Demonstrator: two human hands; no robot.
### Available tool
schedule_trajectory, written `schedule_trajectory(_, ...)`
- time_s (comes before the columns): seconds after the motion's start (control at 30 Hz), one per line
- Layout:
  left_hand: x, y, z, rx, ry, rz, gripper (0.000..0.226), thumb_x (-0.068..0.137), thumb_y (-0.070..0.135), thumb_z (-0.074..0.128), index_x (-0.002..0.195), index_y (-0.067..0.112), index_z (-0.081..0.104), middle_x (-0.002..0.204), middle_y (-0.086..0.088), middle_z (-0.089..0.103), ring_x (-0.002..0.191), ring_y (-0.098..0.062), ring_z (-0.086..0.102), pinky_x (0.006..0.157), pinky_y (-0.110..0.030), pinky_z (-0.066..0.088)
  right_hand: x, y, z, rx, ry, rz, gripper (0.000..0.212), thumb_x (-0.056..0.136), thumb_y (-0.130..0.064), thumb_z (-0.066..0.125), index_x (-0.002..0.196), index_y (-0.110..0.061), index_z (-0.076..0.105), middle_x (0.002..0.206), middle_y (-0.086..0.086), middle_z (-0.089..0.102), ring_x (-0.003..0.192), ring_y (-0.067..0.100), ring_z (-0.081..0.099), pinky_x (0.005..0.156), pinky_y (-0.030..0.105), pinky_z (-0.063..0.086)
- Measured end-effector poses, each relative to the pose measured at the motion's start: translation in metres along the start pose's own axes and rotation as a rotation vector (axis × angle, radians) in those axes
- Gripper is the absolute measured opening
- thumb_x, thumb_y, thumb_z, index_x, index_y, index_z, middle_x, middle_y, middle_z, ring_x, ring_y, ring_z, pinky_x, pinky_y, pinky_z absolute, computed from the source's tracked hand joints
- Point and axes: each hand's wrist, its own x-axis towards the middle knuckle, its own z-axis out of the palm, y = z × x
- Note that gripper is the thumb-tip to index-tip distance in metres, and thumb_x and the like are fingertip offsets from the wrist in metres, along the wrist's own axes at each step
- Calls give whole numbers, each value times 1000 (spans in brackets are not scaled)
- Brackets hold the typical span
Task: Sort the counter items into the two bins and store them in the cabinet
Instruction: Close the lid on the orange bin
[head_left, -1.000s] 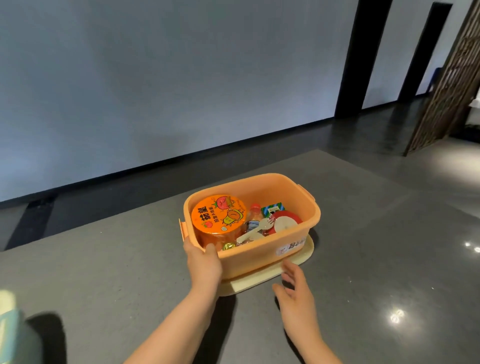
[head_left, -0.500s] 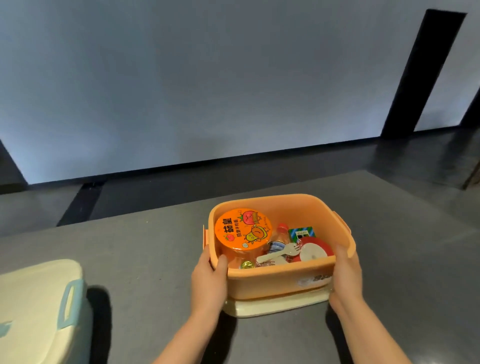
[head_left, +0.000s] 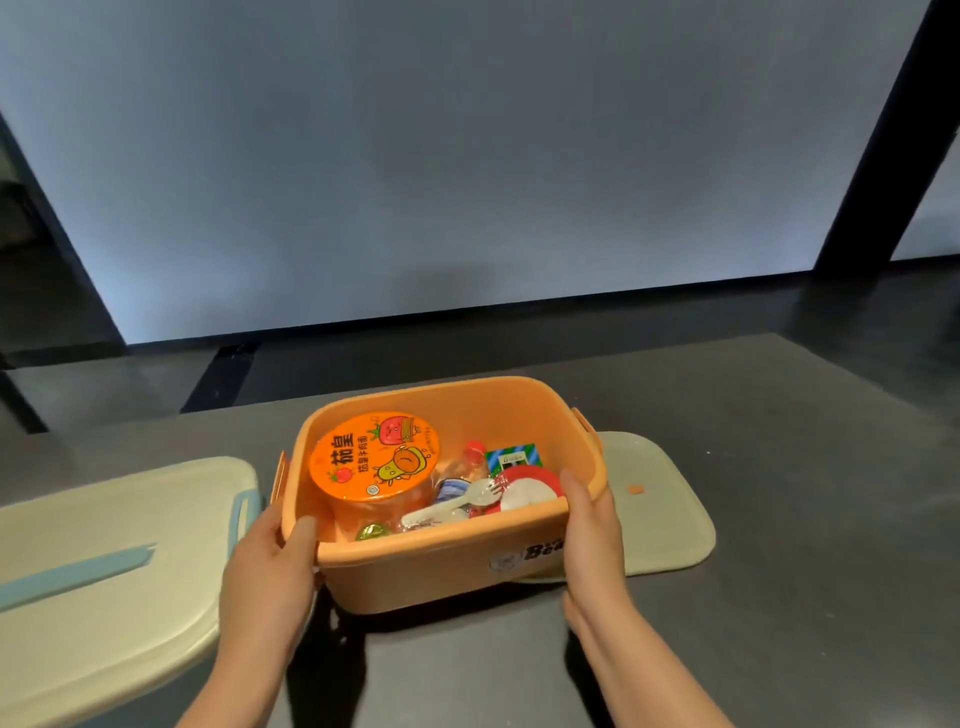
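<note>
Far desk (head_left: 779, 415) edge is seen just behind the orange bin (head_left: 441, 566); beyond it only dark floor and a pale wall. Bare desk surface is left on the right past the cream lid (head_left: 660, 514) and in front of the bin between the forearms.

Cream lid is laid flat on the desk to the right of the bin, its left part hidden behind the bin wall; contact between the two cannot be told. A second container with a cream lid and blue handle (head_left: 104, 561) is seen at the left, just beside the left hand, cut off by the frame edge. The gap between it and the orange bin is narrow and is filled by that hand.

Orange bin is seen at desk centre, open-topped. Inside: an orange noodle cup (head_left: 374, 457) at the left, upright; a small bottle with red cap (head_left: 470, 462); a white plastic fork (head_left: 452, 506) laid across; a red-rimmed white disc (head_left: 530, 488); a green-blue packet (head_left: 511, 457) at the back right; a small green-gold piece (head_left: 371, 531) at the front.

Bin is gripped at both near corners. Left hand (head_left: 265, 577) is wrapped on the left wall, thumb hooked over the rim. Right hand (head_left: 592, 535) is pressed on the right wall, thumb over the rim inside; the remaining fingers are hidden behind the bin.
</note>
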Motion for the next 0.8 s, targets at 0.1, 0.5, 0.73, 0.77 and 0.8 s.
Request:
schedule_trajectory(0.1,-13,-16,-10,-7,-55,-63,22,93,19,45,110,22,60,88,-3,68,84,-24,63,77,-49,55,-18,15,-4,-10,-17,8,34,94,-43,51,128,-40,51,115,-9,66,103,10,62,76,28,51)
schedule_trajectory(0.5,-23,-15,-3,-573,-248,-476,58,91,-10,33,138,24,36,114,-12,54,85,-37,62,47,-51,56,11,57,-80,-963,-110,-73,48,104,-40,16,148,-30,34,156,-6,30,146,13,18,120,41,14)
schedule_trajectory(0.73,-3,-6,11,-699,-194,-529,69,86,-15,23,144,21,31,140,-22,42,109,-56,50,40,-66,42,37,65,-137,-1477,-175,-178,47,102,-44,17,149,-47,11,161,-14,5,148,8,-1,120,40,3)
schedule_trajectory(0.77,-1,-4,12,-710,-195,-543,69,85,-15,22,144,21,29,141,-23,41,112,-57,48,41,-68,38,40,63,-146,-1483,-140,-165,47,103,-42,17,149,-47,12,160,-14,6,147,8,1,119,40,6)
schedule_trajectory(0.8,2,-1,13,-715,-198,-550,70,85,-16,21,145,20,29,142,-23,40,113,-58,48,41,-68,36,42,61,-155,-1486,-101,-154,47,103,-39,17,149,-46,12,160,-14,7,147,9,4,119,39,8)
